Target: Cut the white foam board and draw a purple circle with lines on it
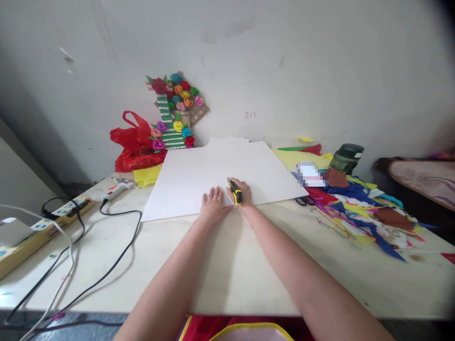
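Note:
A large white board [199,168] lies flat on the table, its near edge just under my hands. My left hand [213,204] rests on that edge with the palm down and the fingers stretched out. Beside it, my right hand [245,192] is closed around a yellow and black utility knife [236,191], which points away from me over the board. Whether the blade is out and touches the board, I cannot make out.
On the left are a glue gun [119,187], cables and a power strip [60,222]. Behind the board stand a red plastic bag [133,142] and a paper-flower decoration [170,118]. To the right lie scissors [304,201], colored scraps [373,213] and a dark green bottle [346,158].

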`<state>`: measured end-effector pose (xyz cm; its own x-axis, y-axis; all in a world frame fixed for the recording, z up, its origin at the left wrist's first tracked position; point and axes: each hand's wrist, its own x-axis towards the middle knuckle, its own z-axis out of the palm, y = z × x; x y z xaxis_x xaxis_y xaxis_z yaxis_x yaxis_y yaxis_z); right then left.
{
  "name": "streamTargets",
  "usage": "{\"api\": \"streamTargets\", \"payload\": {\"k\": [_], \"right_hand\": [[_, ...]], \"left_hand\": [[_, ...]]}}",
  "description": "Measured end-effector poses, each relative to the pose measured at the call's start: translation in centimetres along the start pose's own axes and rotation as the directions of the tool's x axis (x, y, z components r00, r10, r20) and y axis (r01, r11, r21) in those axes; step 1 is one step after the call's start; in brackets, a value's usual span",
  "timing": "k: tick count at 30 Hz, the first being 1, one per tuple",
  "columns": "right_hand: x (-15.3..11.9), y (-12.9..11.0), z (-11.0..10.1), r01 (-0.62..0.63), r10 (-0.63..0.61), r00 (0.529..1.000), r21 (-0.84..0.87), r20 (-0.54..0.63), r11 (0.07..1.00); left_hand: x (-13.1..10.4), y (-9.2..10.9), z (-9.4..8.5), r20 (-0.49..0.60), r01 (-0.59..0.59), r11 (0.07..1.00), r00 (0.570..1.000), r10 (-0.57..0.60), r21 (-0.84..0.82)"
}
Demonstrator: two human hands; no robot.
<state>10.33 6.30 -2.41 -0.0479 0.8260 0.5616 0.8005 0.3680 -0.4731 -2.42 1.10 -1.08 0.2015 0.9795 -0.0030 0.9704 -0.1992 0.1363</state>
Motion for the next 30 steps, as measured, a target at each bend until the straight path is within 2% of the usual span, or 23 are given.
{"api": "streamTargets", "payload": {"k": [17,30], "right_hand": [[-0.2,-0.1,0.0,-0.018,0.016,0.999,-0.037,-0.043,0.999],[-0.2,-0.1,0.0,0.002,-0.003,0.999,-0.018,-0.042,1.000]], "left_hand": [[-0.2,0.2,-0.4,0.023,0.001,1.000,1.000,-0.001,0.006],[0.3,-1.0,-0.3,0.022,-0.061,0.998,0.998,0.061,0.002]]}}
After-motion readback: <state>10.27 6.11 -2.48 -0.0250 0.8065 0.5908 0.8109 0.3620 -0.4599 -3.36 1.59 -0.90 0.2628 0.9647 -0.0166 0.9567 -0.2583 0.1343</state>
